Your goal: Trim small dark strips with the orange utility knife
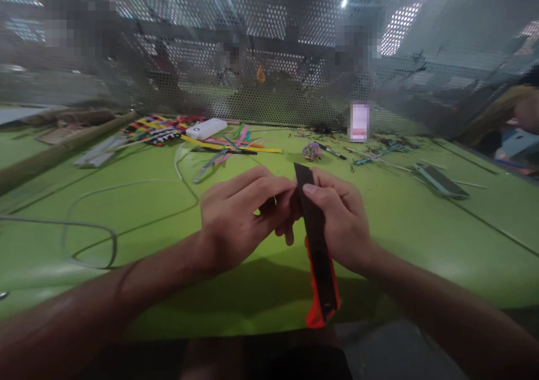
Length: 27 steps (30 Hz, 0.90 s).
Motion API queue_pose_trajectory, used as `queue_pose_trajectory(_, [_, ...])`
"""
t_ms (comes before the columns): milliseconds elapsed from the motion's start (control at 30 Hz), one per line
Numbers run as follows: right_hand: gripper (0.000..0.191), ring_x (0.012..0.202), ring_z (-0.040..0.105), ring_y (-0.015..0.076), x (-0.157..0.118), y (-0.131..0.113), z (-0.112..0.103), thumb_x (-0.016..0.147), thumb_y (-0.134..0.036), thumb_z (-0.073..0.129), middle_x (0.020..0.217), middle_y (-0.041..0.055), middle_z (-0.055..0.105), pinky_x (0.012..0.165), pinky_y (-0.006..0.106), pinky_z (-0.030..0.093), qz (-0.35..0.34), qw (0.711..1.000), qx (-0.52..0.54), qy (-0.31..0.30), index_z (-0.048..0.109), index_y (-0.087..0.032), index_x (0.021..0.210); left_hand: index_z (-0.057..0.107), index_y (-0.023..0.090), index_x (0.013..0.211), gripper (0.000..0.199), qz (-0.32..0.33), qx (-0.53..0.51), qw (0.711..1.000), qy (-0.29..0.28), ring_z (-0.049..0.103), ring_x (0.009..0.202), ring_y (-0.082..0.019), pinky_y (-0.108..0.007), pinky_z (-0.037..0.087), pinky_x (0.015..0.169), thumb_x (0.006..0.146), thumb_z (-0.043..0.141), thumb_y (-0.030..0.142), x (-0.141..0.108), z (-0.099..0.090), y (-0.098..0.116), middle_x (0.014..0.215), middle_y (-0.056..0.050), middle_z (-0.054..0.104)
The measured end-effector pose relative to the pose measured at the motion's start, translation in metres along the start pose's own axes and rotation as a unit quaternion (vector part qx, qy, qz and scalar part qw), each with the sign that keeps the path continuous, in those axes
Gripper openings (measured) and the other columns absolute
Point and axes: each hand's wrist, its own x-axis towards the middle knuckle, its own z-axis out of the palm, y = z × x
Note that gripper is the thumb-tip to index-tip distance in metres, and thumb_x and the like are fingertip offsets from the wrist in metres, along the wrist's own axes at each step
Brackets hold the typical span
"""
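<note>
A box cutter with an orange body and a long dark blade stands nearly upright in front of me, its blade tip pointing away and its handle toward my lap. My right hand is closed on it, thumb lying along the blade. Close against the blade's left side, my left hand is closed, thumb and fingertips pinched together. Whatever those fingertips may hold is too small or hidden to make out. Both hands are above the green tabletop.
Colourful strips lie crossed at the back, beside a white power strip with its cable, and a woven piece. A small woven ball, a pen and a phone lie farther right. A perforated metal screen rises behind.
</note>
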Motion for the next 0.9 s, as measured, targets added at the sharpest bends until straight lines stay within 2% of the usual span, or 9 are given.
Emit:
queue_pose_trajectory(200, [0.025,0.051,0.063,0.0131,-0.0003,0.0011,0.0007,0.098,-0.028,0.055,0.063,-0.0013,0.063,0.046,0.025,0.057,-0.013,1.0,0.025,-0.003,0.052,-0.022,0.074,0.074,0.025,0.094,0.012,-0.005,0.001,1.0,-0.003,0.063,0.056,-0.011,-0.024,0.053,0.052,0.097,0.068,0.015,0.0008,-0.0005,0.0005,0.071,0.002,0.069])
queue_pose_trajectory(633, [0.024,0.054,0.067,0.0142,0.0003,0.002,0.0004,0.099,-0.024,0.053,0.063,-0.0009,0.063,0.047,0.024,0.058,-0.01,0.999,0.033,-0.003,0.055,-0.02,0.075,0.074,0.025,0.093,0.013,-0.011,-0.007,1.0,-0.003,0.062,0.056,-0.011,-0.023,0.053,0.053,0.096,0.067,0.014,0.0009,0.0003,0.001,0.07,0.002,0.068])
queue_pose_trajectory(900, [0.023,0.055,0.066,0.0152,-0.0004,0.0018,0.0,0.098,-0.027,0.052,0.065,-0.0002,0.063,0.048,0.026,0.057,-0.011,1.0,0.02,0.003,0.053,-0.021,0.076,0.075,0.024,0.089,0.013,-0.06,-0.045,0.997,-0.015,0.062,0.057,-0.012,-0.025,0.052,0.055,0.096,0.067,0.016,0.0022,-0.0007,0.0045,0.07,0.0,0.067])
